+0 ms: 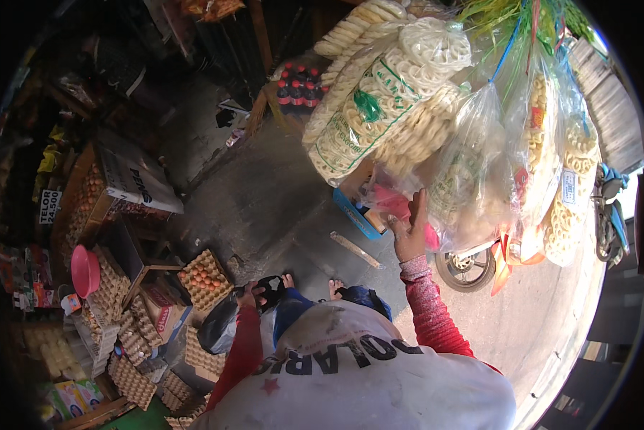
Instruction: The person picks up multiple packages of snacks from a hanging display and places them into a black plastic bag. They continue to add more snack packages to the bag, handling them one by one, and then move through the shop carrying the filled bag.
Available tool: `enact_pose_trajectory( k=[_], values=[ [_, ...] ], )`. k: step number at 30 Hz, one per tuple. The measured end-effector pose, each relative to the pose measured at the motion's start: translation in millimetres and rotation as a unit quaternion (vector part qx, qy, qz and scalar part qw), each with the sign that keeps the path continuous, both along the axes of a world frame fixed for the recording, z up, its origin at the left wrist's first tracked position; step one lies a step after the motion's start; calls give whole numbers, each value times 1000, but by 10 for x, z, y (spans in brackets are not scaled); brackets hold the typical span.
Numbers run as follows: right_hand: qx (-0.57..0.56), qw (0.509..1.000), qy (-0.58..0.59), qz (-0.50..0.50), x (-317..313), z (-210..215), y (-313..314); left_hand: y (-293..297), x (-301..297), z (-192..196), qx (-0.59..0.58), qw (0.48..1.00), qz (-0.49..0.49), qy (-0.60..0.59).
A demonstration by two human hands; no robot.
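Observation:
My left hand (pixel 250 294) is low in front of me, closed at the top of a black plastic bag (pixel 222 322) that hangs by my leg. What is inside the bag does not show. My right hand (pixel 410 235) is raised ahead to the right, fingers stretched upward and thumb apart. It is at the lower edge of a hanging clear plastic bag (pixel 459 188) of pale crackers, beside something pink (pixel 393 202) in thin plastic. Whether the fingertips touch the plastic, I cannot tell. A larger bag of pale ring crackers (pixel 368 107) hangs above.
At left are stacked egg trays (pixel 132 383), a tray with brown eggs (pixel 205 276), a pink basin (pixel 85 271) and a crate of eggs (pixel 85 197). Dark bottles (pixel 297 89) stand ahead. A blue box (pixel 356 215) and a motorcycle wheel (pixel 465 269) are near my right hand.

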State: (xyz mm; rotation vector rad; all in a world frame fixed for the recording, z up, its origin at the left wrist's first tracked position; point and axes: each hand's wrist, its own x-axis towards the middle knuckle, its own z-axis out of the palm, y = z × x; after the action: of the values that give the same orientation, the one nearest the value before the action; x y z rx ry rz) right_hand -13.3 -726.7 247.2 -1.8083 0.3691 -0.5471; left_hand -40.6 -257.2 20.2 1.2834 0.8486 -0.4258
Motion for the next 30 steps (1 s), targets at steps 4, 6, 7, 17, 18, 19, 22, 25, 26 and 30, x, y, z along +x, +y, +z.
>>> enact_pose_trajectory(
  k=[4,6,7,17,18,19,22,25,26,30],
  values=[
    [19,984,-58,-169,-86,-18,112,-437,1067,162,-33,995,-73,-61],
    [45,959,-111,-256,-83,288,326,-703,1458,380,-78,986,-128,-74],
    [-22,941,-186,-281,48,542,538,-848,1676,500,-103,979,-154,-84],
    [-582,790,133,-138,1066,1011,854,-2278,2916,1442,-249,880,-394,-89],
    [-584,784,146,-153,1034,1031,895,-2460,2996,1409,-264,886,-378,-56],
    [-584,778,160,-170,983,1053,929,-2578,3061,1385,-277,889,-363,-23],
    [-580,761,172,-233,820,1168,976,-2791,3233,1485,-342,850,-400,-17],
    [-570,745,163,-307,677,1260,1010,-2771,3358,1536,-349,858,-370,-69],
    [-554,747,165,-328,634,1287,1013,-2719,3442,1518,-365,863,-341,-78],
    [-508,741,160,-410,438,1289,866,-2442,3878,1556,-369,874,-282,-146]
  ],
)
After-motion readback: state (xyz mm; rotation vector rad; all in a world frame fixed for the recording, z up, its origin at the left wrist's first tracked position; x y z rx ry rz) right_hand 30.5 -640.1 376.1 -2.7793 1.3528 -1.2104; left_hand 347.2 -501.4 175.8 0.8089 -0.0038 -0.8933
